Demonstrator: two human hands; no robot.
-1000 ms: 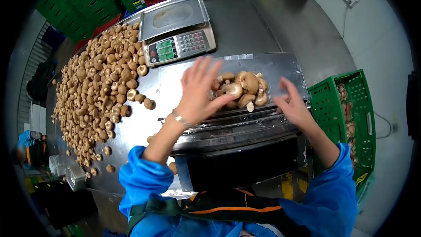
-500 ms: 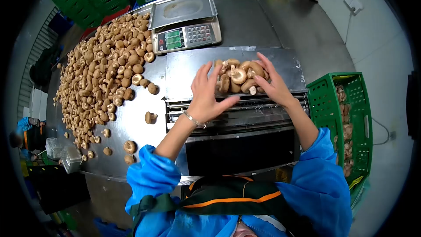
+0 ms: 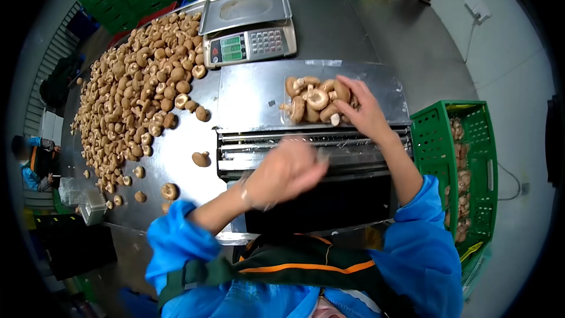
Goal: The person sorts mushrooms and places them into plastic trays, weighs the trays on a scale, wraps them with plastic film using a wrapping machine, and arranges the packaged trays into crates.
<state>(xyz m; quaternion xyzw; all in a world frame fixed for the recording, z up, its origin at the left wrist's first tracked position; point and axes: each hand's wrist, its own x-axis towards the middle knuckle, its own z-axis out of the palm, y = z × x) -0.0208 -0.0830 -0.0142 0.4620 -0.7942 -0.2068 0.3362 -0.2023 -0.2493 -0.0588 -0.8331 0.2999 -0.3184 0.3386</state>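
Observation:
Several brown mushrooms (image 3: 317, 99) lie close together in a clear tray on the metal top of a wrapping machine (image 3: 247, 91). My right hand (image 3: 365, 111) rests against the right side of these mushrooms, thumb and fingers apart. Nearer to me, over the machine's rollers (image 3: 347, 148), is my left hand (image 3: 285, 171), smeared by motion; its fingers look curled, and whether it holds anything cannot be made out. A big heap of mushrooms (image 3: 135, 88) covers the left of the table, and one loose mushroom (image 3: 200, 159) lies left of the rollers.
A scale (image 3: 250, 44) with a metal pan stands behind the machine's left side. To the right is a green crate (image 3: 438, 141) with packed mushrooms. Clear trays (image 3: 93, 206) sit at the table's left front edge. A co-worker (image 3: 36, 165) is at the far left.
My left hand has left the mushrooms' left side and moved toward me over the rollers. My right hand, first apart from the mushrooms, has come against them and stays there.

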